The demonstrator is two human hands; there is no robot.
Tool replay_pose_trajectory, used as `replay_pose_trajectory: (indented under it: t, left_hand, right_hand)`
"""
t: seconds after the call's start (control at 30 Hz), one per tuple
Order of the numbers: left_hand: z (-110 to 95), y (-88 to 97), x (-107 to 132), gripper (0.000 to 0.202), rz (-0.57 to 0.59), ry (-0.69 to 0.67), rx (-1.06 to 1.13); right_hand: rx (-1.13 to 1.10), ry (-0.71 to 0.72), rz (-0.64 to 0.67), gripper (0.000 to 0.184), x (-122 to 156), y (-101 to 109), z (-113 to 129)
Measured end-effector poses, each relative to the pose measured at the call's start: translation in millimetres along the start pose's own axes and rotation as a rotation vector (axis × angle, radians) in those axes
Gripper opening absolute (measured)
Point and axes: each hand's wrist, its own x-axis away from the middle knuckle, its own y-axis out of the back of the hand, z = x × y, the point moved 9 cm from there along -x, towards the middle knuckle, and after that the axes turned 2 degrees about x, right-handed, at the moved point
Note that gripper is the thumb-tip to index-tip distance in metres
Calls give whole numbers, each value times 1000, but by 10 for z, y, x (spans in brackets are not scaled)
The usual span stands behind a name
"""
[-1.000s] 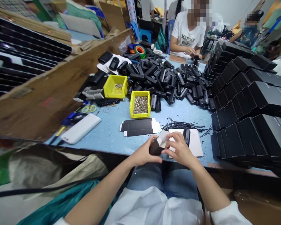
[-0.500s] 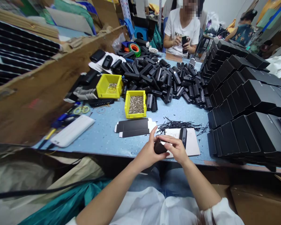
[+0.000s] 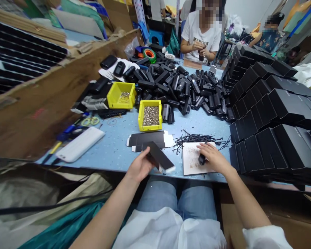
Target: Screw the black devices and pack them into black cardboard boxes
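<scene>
My left hand (image 3: pixel 140 165) grips a narrow black cardboard box (image 3: pixel 160 157), tilted with its pale end toward me, above the front of the table. My right hand (image 3: pixel 213 157) lies over a small black handheld device (image 3: pixel 202 159) on a white pad (image 3: pixel 190 166), its fingers curled round the upper part. The hand hides much of the device. A flattened black carton (image 3: pixel 147 138) lies just behind the box. Behind the pad is a heap of thin black sticks or ties (image 3: pixel 194 138).
Yellow bins (image 3: pixel 149 128) with small metal parts stand mid-table. Behind them spreads a pile of black devices (image 3: pixel 181 84). Stacked black boxes (image 3: pixel 287 138) wall the right side. A white power bank (image 3: pixel 80 145) lies at left. A person (image 3: pixel 200 38) works opposite.
My hands have moved apart. The left now holds the box further left, turned lengthwise. The right has left the box and reached right onto the device on the pad.
</scene>
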Motion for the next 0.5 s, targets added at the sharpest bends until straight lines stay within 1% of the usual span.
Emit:
replay_pose_trajectory:
  t: [0.03, 0.07, 0.13, 0.2, 0.23, 0.27, 0.3, 0.33, 0.37, 0.4, 0.43, 0.47, 0.5]
  left_hand:
    - [19, 42, -13, 24, -67, -32, 80]
    - [74, 45, -10, 22, -119, -53, 140]
    - [249, -41, 39, 24, -178, -58, 213]
    - [424, -167, 132, 22, -200, -45, 238]
    - [483, -232, 183, 21, -182, -37, 231]
    - [525, -303, 227, 23, -130, -17, 200]
    - [551, -365, 266, 30, -54, 14, 130]
    - [542, -385, 300, 39, 11, 25, 12]
    - [467, -349, 322, 51, 40, -23, -152]
    - [315, -280, 340, 67, 28, -146, -354]
    - [107, -221, 376, 82, -9, -335, -578]
    - [-92, -204, 440, 93, -48, -542, -796]
    - [-220, -221, 502, 97, -62, -709, -978]
  right_hand:
    - [-120, -21, -77, 46, -10, 16, 72]
    - [-261, -45, -181, 52, -28, 37, 168]
    - [-519, -72, -427, 61, -71, 68, 395]
    - [-629, -53, -672, 66, -106, 95, 623]
    - [-633, -26, -750, 69, -130, 98, 728]
    - [-620, 7, -786, 72, -164, 90, 820]
    - [-603, 37, -778, 75, -204, 69, 892]
    - [-592, 61, -744, 78, -242, 43, 943]
    - [-585, 75, -694, 80, -273, 13, 977]
    - [-580, 81, -650, 81, -294, -9, 997]
    - [-571, 98, -606, 80, -318, -24, 1028]
    - [-557, 143, -539, 80, -367, -45, 1087]
    - [-541, 214, -440, 81, -448, -82, 1170]
